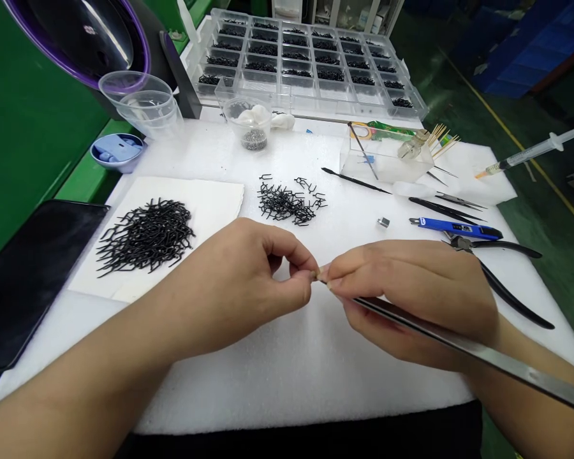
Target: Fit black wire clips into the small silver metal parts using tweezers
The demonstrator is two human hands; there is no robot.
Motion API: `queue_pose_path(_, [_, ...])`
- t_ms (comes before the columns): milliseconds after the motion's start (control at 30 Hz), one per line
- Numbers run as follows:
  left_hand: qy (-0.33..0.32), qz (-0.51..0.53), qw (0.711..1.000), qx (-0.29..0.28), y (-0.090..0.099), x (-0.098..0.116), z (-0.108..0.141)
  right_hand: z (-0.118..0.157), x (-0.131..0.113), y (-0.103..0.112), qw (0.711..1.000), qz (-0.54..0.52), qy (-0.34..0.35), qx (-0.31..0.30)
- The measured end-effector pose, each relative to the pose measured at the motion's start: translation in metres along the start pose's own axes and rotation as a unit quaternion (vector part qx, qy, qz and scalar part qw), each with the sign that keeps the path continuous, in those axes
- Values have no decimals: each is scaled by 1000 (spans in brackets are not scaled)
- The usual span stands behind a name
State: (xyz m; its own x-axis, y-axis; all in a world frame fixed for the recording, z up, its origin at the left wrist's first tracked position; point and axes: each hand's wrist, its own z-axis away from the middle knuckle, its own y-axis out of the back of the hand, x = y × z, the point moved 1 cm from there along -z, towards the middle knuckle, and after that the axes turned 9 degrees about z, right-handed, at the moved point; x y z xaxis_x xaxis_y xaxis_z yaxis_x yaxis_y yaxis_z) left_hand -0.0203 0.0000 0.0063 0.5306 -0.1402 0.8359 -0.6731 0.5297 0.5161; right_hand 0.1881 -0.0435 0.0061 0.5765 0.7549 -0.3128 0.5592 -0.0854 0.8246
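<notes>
My left hand (249, 280) is in a pinch, thumb and forefinger pressed together. Whatever lies between those fingertips is too small to make out. Against them, nearly touching, are the fingertips of my right hand (411, 287). That hand is wrapped round a long, thin, flat metal tool (497, 360), whose shaft slants down to the right past the wrist; its tip is hidden at the fingers. Just beyond the hands lies a small loose pile of bent black pieces (287, 204). A larger heap of similar black pieces (148, 236) rests on a white sheet (215, 197) at left.
On the right lie a blue cutter (459, 227), black-handled pliers (511, 290), tweezers (444, 208) and a syringe (530, 153). A divided clear box (325, 95) with black pieces stands at the back. Clear cups (148, 108) and a dark tray (33, 274) are left.
</notes>
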Motion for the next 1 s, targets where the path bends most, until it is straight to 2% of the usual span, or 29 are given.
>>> queue_pose_path(300, [24, -26, 999, 7, 1, 2, 0, -4, 0, 0, 1000, -15, -11, 14])
queue_pose_path(367, [-4, -49, 999, 24, 0, 0, -1, -4, 0, 1, 999, -25, -22, 17])
queue_pose_path(467, [-94, -114, 988, 45, -6, -2, -1, -5, 5, 3, 999, -20, -46, -1])
queue_pose_path(567, [-182, -204, 962, 15, -15, -7, 0, -5, 16, 5, 997, 25, -72, -28])
queue_pose_path(633, [-215, -253, 943, -7, -18, -9, 1, -5, 23, 6, 995, 34, -82, -38])
queue_pose_path(733, [-227, -285, 931, -22, -19, -11, 1, -4, 30, 5, 994, 13, -96, -52])
queue_pose_path(933, [-235, -242, 941, -45, -10, -10, 4, -4, 34, 3, 993, 3, -104, -61])
queue_pose_path(1000, [-240, -230, 942, -34, -7, -9, 4, -4, 35, 1, 992, 1, -110, -60])
